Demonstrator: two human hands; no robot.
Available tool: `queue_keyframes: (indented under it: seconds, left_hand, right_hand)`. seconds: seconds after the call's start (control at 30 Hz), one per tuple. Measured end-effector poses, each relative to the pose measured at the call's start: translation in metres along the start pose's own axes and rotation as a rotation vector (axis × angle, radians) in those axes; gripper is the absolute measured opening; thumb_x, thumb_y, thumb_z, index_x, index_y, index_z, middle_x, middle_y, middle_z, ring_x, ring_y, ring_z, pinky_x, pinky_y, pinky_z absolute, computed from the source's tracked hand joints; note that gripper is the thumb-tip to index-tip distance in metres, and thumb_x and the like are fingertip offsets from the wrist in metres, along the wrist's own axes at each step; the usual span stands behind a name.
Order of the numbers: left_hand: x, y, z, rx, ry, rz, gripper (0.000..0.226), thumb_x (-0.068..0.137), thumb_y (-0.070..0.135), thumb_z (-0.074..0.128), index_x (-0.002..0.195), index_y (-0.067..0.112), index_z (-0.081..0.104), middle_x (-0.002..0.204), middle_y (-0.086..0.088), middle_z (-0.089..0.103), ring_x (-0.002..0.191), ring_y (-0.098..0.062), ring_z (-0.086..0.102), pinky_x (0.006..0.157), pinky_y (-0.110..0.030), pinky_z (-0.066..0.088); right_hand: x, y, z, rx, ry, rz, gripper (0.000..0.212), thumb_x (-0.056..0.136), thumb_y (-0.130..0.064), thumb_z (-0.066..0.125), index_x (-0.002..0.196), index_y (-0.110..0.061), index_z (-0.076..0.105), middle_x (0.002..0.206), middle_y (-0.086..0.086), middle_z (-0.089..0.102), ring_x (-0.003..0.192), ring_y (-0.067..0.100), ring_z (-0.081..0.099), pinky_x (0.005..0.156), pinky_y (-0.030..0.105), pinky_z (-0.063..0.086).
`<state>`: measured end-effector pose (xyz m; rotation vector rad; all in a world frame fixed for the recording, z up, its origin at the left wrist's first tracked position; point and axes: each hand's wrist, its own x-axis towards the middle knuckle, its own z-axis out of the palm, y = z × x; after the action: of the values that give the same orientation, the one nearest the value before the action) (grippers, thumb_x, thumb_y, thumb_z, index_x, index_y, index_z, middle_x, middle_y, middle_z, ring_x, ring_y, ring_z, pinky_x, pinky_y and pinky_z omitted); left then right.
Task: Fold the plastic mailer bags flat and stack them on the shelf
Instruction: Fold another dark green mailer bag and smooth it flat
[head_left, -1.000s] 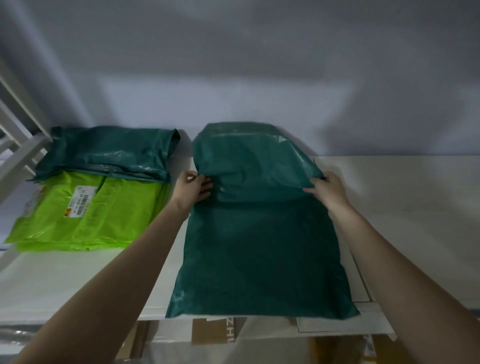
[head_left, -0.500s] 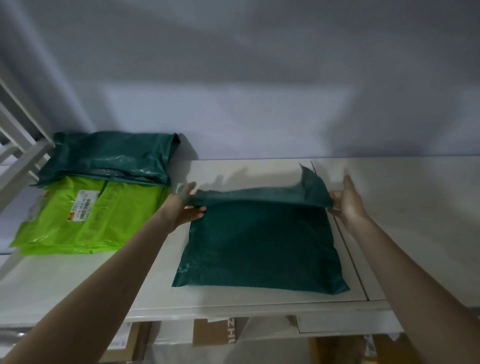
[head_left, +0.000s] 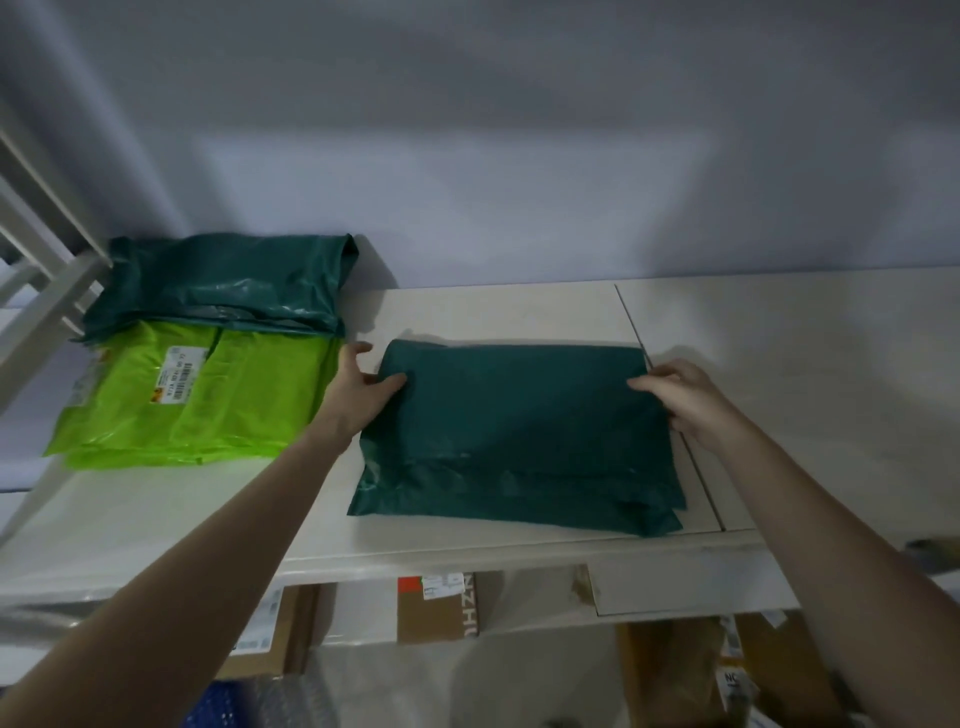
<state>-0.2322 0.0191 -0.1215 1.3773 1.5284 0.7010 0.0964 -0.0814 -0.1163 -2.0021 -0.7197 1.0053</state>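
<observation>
- A stack of folded plastic mailers (head_left: 208, 364), a dark green one lying on lime-green ones with a printed label, sat at the left end of the white shelf board (head_left: 493, 312), against the wall.
- The left hand (head_left: 358, 389) lay just right of that stack, thumb pressed on the left edge of the dark green folded plastic mailer bag (head_left: 514, 436); its fingers reached under or behind that edge, so it looked like a pinch.
- The folded bag rested flat mid-shelf, long axis running left to right, its loose layered edges toward the person.
- The right hand (head_left: 680, 400) gripped the bag's right edge, fingers curled over the top.
- Judged from this, the stack lay to the bag's left, beyond the left hand, so the nearer left arm would lead a sideways carry.
</observation>
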Motion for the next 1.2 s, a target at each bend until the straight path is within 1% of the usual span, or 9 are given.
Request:
queue_keyframes:
  seconds: [0.13, 0.2, 0.33, 0.47, 0.63, 0.87, 0.97, 1.03, 1.2]
  left_hand:
    - [-0.014, -0.005, 0.002, 0.081, 0.131, -0.105, 0.058, 0.089, 0.038, 0.058, 0.132, 0.007, 0.033, 0.126, -0.016, 0.052, 0.11, -0.032, 0.053, 0.089, -0.037, 0.046]
    - [-0.025, -0.009, 0.001, 0.157, 0.132, -0.088, 0.053, 0.089, 0.036, 0.056, 0.13, 0.01, 0.034, 0.117, -0.015, 0.056, 0.101, -0.032, 0.056, 0.089, -0.042, 0.049]
    - [-0.046, -0.014, -0.001, 0.154, 0.094, 0.127, 0.037, 0.091, 0.016, 0.05, 0.126, 0.02, 0.041, 0.091, -0.004, 0.059, 0.088, -0.028, 0.06, 0.077, -0.039, 0.053]
    - [-0.055, -0.015, -0.01, 0.022, 0.085, 0.232, 0.027, 0.093, 0.01, 0.047, 0.108, 0.022, 0.065, 0.109, 0.0, 0.064, 0.105, -0.021, 0.06, 0.094, -0.041, 0.05]
    - [-0.068, -0.037, -0.013, 0.333, -0.001, 0.363, 0.035, 0.097, 0.012, 0.046, 0.13, 0.01, 0.055, 0.132, -0.008, 0.055, 0.12, -0.025, 0.05, 0.1, -0.026, 0.036]
    - [-0.075, -0.059, -0.006, 0.619, -0.018, 0.373, 0.045, 0.099, 0.021, 0.04, 0.143, 0.014, 0.038, 0.144, -0.008, 0.038, 0.12, -0.033, 0.049, 0.097, -0.04, 0.041]
    - [-0.079, -0.056, -0.007, 0.633, 0.041, 0.252, 0.054, 0.093, 0.03, 0.048, 0.144, 0.018, 0.033, 0.144, -0.011, 0.028, 0.121, -0.036, 0.045, 0.097, -0.045, 0.041]
    - [-0.08, -0.049, -0.008, 0.659, 0.113, 0.282, 0.062, 0.086, 0.029, 0.055, 0.143, 0.019, 0.033, 0.144, -0.011, 0.025, 0.13, -0.035, 0.033, 0.103, -0.047, 0.035]
    - [-0.076, -0.015, 0.015, 0.729, 0.14, 0.525, 0.064, 0.088, 0.034, 0.05, 0.146, 0.023, 0.027, 0.155, -0.004, 0.017, 0.141, -0.028, 0.016, 0.113, -0.049, 0.019]
  right_hand:
    - [-0.018, 0.008, 0.003, -0.104, 0.052, -0.005, 0.06, 0.065, -0.038, 0.071, 0.112, -0.006, 0.051, 0.106, 0.011, 0.063, 0.094, 0.026, 0.064, 0.083, 0.038, 0.054]
    - [-0.033, 0.009, 0.007, -0.147, 0.065, -0.025, 0.055, 0.078, -0.032, 0.066, 0.12, -0.004, 0.044, 0.108, 0.008, 0.06, 0.094, 0.024, 0.061, 0.078, 0.029, 0.049]
    - [-0.055, 0.014, 0.014, -0.201, 0.105, -0.111, 0.041, 0.086, -0.016, 0.055, 0.122, -0.009, 0.036, 0.102, 0.003, 0.054, 0.09, 0.022, 0.056, 0.069, 0.028, 0.045]
    - [-0.076, 0.015, 0.016, -0.198, 0.181, -0.228, 0.036, 0.083, -0.003, 0.047, 0.118, -0.009, 0.042, 0.098, 0.005, 0.055, 0.085, 0.022, 0.056, 0.058, 0.025, 0.043]
    - [-0.097, 0.038, 0.029, -0.318, 0.202, -0.318, 0.041, 0.092, -0.005, 0.048, 0.131, -0.011, 0.038, 0.108, 0.012, 0.056, 0.082, 0.024, 0.054, 0.072, 0.031, 0.045]
    - [-0.108, 0.062, 0.046, -0.428, 0.284, -0.449, 0.051, 0.089, 0.003, 0.051, 0.137, -0.007, 0.035, 0.122, 0.017, 0.054, 0.105, 0.031, 0.054, 0.08, 0.026, 0.039]
    - [-0.109, 0.065, 0.048, -0.48, 0.321, -0.421, 0.058, 0.083, 0.008, 0.053, 0.136, -0.007, 0.035, 0.129, 0.019, 0.041, 0.114, 0.034, 0.045, 0.089, 0.032, 0.04]
    - [-0.109, 0.061, 0.05, -0.58, 0.408, -0.443, 0.064, 0.074, 0.011, 0.054, 0.135, -0.005, 0.038, 0.129, 0.02, 0.038, 0.117, 0.037, 0.037, 0.093, 0.04, 0.04]
    - [-0.109, 0.025, 0.078, -0.738, 0.381, -0.746, 0.052, 0.089, -0.018, 0.053, 0.138, -0.006, 0.042, 0.145, 0.019, 0.035, 0.134, 0.036, 0.031, 0.109, 0.049, 0.031]
